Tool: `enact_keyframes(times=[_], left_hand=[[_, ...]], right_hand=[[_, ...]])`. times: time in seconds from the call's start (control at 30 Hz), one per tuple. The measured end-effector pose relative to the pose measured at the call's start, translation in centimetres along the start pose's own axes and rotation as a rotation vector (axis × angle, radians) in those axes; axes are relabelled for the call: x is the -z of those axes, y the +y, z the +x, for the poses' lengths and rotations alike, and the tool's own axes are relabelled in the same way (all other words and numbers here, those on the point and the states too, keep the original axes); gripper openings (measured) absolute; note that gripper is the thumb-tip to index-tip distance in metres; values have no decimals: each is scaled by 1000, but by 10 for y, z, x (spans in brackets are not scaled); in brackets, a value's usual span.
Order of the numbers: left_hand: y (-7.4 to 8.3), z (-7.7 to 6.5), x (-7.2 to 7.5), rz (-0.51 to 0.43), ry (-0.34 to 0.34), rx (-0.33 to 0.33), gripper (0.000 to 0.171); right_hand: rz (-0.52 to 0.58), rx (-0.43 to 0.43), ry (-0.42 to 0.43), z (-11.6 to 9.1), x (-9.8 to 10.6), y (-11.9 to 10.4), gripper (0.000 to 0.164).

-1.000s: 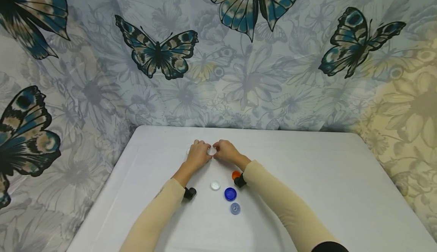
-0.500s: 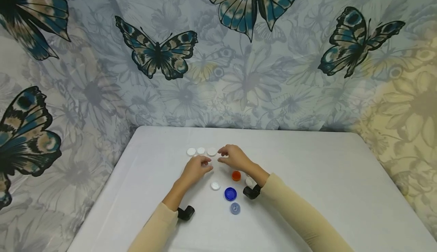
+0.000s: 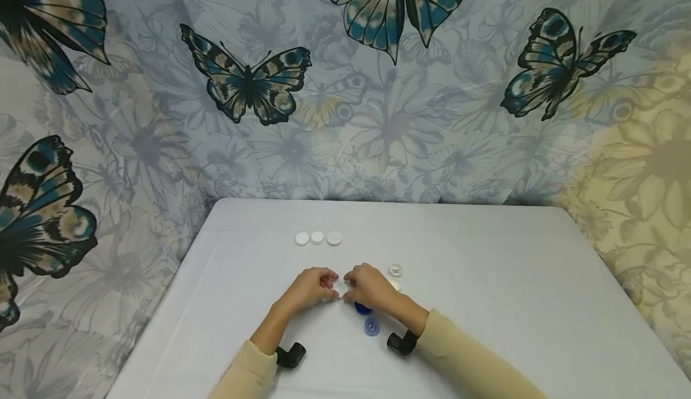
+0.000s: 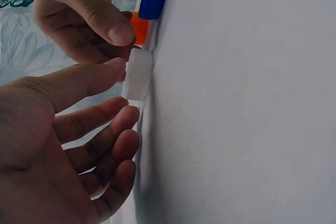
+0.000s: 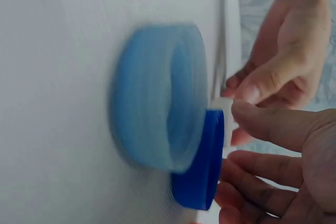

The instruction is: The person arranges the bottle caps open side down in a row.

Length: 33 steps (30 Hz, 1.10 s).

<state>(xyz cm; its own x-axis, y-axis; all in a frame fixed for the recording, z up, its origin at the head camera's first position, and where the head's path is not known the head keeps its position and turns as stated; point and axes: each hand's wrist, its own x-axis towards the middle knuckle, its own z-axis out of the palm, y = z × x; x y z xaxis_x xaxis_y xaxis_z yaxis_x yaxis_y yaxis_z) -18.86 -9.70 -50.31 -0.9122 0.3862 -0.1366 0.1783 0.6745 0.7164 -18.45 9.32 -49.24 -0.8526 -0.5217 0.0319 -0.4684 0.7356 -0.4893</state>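
Observation:
In the head view, my left hand [image 3: 310,290] and my right hand [image 3: 371,286] meet around a white bottle cap [image 3: 341,288] on the table. Seen from the left wrist, the left thumb and index finger hold the near side of this cap [image 4: 138,74], while fingertips of the right hand [image 4: 86,17] reach its far edge. In the right wrist view, the right thumb lies against the cap, with the fingers curved below. A dark blue cap [image 3: 363,308] is partly covered by the right hand, and a light blue cap [image 3: 371,326] lies nearer me.
Three white caps [image 3: 317,238] form a row farther back on the white table [image 3: 486,267]. To the right of my right hand are a clear cap [image 3: 396,270] and a whitish cap [image 3: 396,284]. An orange cap [image 4: 139,27] shows behind the right hand in the left wrist view.
Both hands have left the right-hand cap of the back row and come nearer me, to the single white cap. The right hand now hides the orange cap in the head view.

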Motion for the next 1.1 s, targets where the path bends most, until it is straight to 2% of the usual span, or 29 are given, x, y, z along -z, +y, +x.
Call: enact_keyframes(times=[0.13, 0.3, 0.5, 0.77, 1.1], left_hand=[[0, 0, -4, 15, 12, -12, 33], [1, 0, -6, 4, 22, -37, 28], [3, -2, -8, 3, 26, -15, 26], [5, -4, -7, 29, 25, -18, 26], [6, -4, -6, 4, 24, -39, 25]], right_hand=[[-18, 2, 5, -1, -4, -2, 34], [-15, 5, 0, -1, -5, -4, 26], [-5, -15, -7, -1, -5, -6, 19], [-12, -11, 1, -2, -5, -6, 21], [20, -9, 2, -3, -6, -4, 23]])
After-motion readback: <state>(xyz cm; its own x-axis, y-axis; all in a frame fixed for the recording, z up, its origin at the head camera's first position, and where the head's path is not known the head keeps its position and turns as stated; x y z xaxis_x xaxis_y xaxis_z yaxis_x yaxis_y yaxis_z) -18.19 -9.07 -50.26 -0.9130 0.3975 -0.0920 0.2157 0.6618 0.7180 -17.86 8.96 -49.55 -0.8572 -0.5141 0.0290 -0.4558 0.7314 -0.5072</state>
